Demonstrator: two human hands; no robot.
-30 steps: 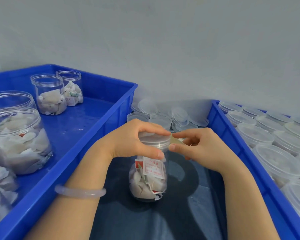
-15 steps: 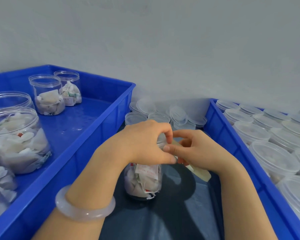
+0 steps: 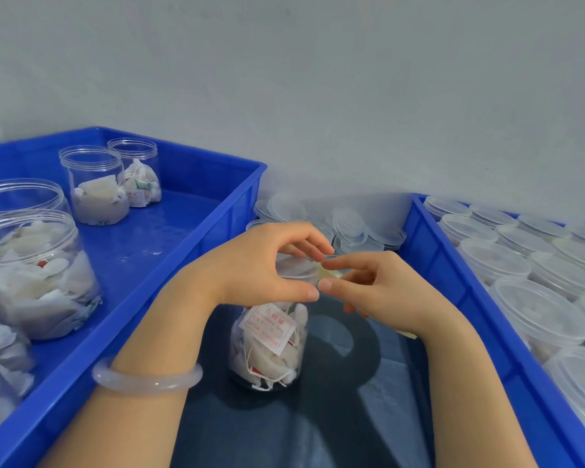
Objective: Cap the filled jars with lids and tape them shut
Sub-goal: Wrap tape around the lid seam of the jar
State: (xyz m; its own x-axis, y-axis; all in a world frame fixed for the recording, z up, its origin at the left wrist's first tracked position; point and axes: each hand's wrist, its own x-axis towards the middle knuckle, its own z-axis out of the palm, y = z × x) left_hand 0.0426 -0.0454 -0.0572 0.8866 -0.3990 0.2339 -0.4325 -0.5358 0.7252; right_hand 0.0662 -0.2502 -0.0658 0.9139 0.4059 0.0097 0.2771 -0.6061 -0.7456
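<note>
Fingers (image 3: 298, 292) of your left hand (image 3: 250, 270) clasp the lid (image 3: 296, 269) on the jar (image 3: 271, 349); whether your right hand (image 3: 382, 292) grasps anything, I cannot tell.

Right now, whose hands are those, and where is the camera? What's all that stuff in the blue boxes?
There is no machine here, just a person working. The camera sits on their head and looks down, so you see both hands as they do. The left hand, the one with the pale bracelet, curls its fingers round the top of a small clear jar standing upright on a dark cloth. The jar is full of white pieces and has its lid on. The right hand reaches its thumb and first finger to the lid's edge; it may pinch tape, but I cannot tell. The left blue crate holds open jars waiting for lids. The right blue crate holds capped jars. Between the crates lies a heap of spare lids.
</note>
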